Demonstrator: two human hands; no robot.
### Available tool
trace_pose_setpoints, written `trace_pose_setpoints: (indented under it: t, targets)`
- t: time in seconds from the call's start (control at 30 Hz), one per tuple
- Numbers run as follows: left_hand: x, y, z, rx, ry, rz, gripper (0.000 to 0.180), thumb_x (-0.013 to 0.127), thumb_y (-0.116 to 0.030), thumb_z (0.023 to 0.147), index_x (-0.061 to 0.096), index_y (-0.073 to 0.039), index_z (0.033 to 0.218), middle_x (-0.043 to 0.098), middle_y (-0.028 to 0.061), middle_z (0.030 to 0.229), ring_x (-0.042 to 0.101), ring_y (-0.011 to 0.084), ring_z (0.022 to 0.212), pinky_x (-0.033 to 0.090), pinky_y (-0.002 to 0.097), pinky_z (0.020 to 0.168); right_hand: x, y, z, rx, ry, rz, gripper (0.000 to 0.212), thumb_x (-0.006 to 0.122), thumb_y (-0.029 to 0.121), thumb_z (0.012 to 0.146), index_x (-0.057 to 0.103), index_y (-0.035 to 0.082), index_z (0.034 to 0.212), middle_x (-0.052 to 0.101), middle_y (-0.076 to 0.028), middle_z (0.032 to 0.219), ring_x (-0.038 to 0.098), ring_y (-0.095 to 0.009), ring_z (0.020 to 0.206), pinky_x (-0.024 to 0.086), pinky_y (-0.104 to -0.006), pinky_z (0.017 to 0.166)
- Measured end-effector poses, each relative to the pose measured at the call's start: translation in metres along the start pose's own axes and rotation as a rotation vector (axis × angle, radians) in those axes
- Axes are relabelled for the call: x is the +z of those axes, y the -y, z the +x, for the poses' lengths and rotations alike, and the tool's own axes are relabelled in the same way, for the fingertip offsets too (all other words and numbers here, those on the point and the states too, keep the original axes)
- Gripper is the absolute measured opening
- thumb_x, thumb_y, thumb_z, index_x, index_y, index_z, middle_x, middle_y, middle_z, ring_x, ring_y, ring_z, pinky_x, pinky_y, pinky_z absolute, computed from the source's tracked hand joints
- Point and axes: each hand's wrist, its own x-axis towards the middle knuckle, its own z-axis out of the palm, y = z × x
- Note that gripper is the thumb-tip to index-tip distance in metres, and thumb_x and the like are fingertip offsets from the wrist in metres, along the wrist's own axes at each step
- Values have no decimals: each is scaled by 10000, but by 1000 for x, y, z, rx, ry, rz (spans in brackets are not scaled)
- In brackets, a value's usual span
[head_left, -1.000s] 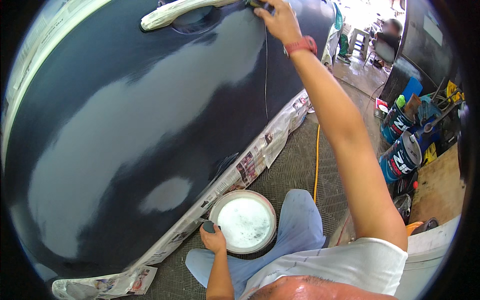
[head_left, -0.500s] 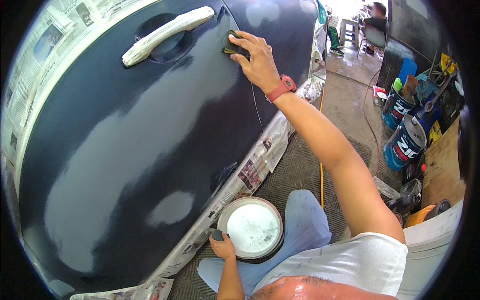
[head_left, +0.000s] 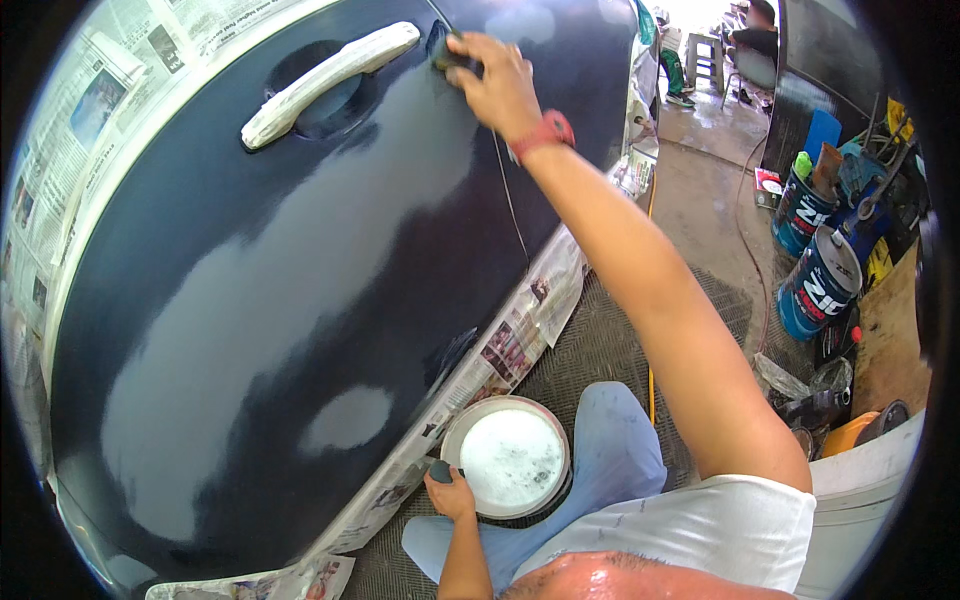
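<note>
The right hand [head_left: 497, 88] has its fingers closed over a small dark block [head_left: 449, 60] against the curved, grey-patched black car panel [head_left: 270, 300]; left of that grip is a bar-shaped handle wrapped in whitish tape [head_left: 330, 86]. The left hand [head_left: 453, 496] grips a rounded dark-grey pad [head_left: 440, 471], with a round pale bucket [head_left: 458, 432] of white, frothy liquid [head_left: 512, 455] just right of it.

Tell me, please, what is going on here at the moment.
A person is working at a dark car door with patchy gray areas. Their right hand holds a dark block against it, just right of the handle, which is wrapped in a whitish covering. The left hand holds a small dark piece by the left rim of a round tub of cloudy white liquid. Printed paper lines the door's lower edge.
</note>
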Motion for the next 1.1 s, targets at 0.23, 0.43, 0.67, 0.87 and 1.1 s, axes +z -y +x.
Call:
trace_pose_setpoints:
  t: [0.23, 0.43, 0.67, 0.87, 1.1]
  targets:
    - [-4, 3, 5, -18, 8, -6, 563, 814, -269, 895, 607, 10, 1339, 693, 243, 1289, 661, 457, 1193, 522, 519, 1024, 4, 10, -38, -77, 26, 19, 451, 805, 254, 905, 761, 225, 1353, 660, -70, 1501, 573, -335, 1374, 398, -491, 1183]
    - [-1, -1, 5, -5, 41, -27, 554, 821, -265, 889, 613, 17, 1318, 699, 241, 1275, 665, 456, 1185, 523, 525, 1022, 5, 5, 28, 7, 33, -60, 473, 812, 230, 909, 746, 229, 1377, 668, -57, 1496, 569, -331, 1386, 395, -513, 1199]
    - [-3, 9, 9, -35, 37, -30, 568, 832, -262, 883, 613, 23, 1323, 698, 246, 1282, 661, 456, 1200, 518, 521, 1045, 6, 5, -9, -150, 38, -6, 432, 806, 232, 911, 757, 241, 1340, 674, -36, 1474, 575, -313, 1372, 394, -513, 1180]
    - [-1, 4, 6, -11, 31, -26, 574, 829, -264, 889, 613, 21, 1338, 695, 253, 1302, 658, 458, 1207, 517, 525, 1041, 5, 0, 22, -115, 81, -15, 423, 797, 235, 918, 755, 252, 1338, 678, -23, 1464, 576, -300, 1368, 393, -514, 1182]
    - [-5, -4, 3, -49, 70, -38, 560, 817, -255, 896, 613, 9, 1346, 698, 244, 1299, 655, 452, 1218, 517, 521, 1041, -3, -7, 33, -55, 120, 0, 429, 803, 263, 919, 754, 269, 1345, 690, -31, 1457, 579, -311, 1385, 383, -539, 1201]
